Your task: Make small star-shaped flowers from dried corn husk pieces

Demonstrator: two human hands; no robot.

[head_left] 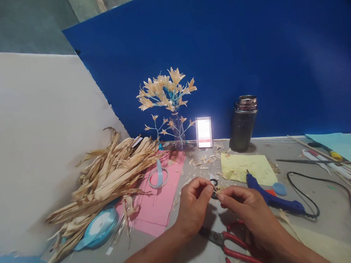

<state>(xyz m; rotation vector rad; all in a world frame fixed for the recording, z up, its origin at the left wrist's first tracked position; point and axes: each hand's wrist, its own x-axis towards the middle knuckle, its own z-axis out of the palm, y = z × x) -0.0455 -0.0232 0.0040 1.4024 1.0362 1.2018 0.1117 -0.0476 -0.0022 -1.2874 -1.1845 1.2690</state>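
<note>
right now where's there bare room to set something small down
Bare tabletop shows behind the yellow paper, between bottle and dark stick, and between pink paper and left forearm. Crowded: husks and ribbon at left, cutters by the right hand.

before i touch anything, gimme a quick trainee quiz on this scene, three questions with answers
1. True or false: the left hand holds the blue glue gun.

2. Which is partly hidden by the right hand?
A. the pink paper
B. the red-handled cutters
C. the teal ribbon roll

3. Fill in: in this view, the dark flask stands to the ____ of the upper flower bunch.

Key:
1. False; it lies down, unheld.
2. B
3. right
</note>
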